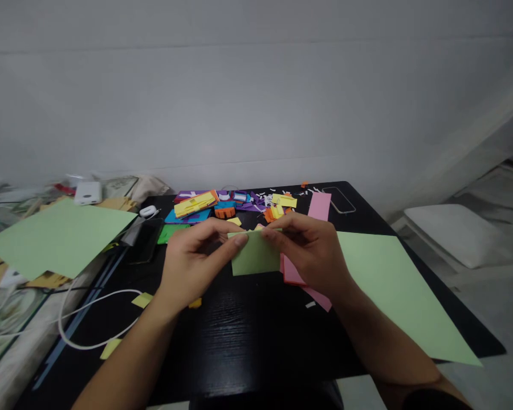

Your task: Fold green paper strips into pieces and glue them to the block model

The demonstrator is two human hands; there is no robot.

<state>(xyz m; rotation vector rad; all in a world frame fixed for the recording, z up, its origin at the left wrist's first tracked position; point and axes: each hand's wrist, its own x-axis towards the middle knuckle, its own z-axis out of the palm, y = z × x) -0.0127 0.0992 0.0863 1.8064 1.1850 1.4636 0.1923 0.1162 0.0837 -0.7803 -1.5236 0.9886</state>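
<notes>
A small rectangle of light green paper [256,257] is held up above the black table, between both hands. My left hand [200,253] pinches its upper left corner with thumb and fingers. At its upper right edge, my right hand [314,247] has a similar pinch. Part of the paper's top edge is hidden behind the thumbs. Pink paper strips [294,270] with a red edge lie under and beside my right hand. A large light green sheet [393,285] rests on the table to the right, partly beneath my right forearm.
Folded coloured paper pieces [195,204] and scraps [260,199] lie along the table's back. Another green sheet [64,233] is at left, near a white cable [89,346] and a dark phone [146,242]. A clear phone case [340,200] sits back right; a white stool [448,233] stands beyond.
</notes>
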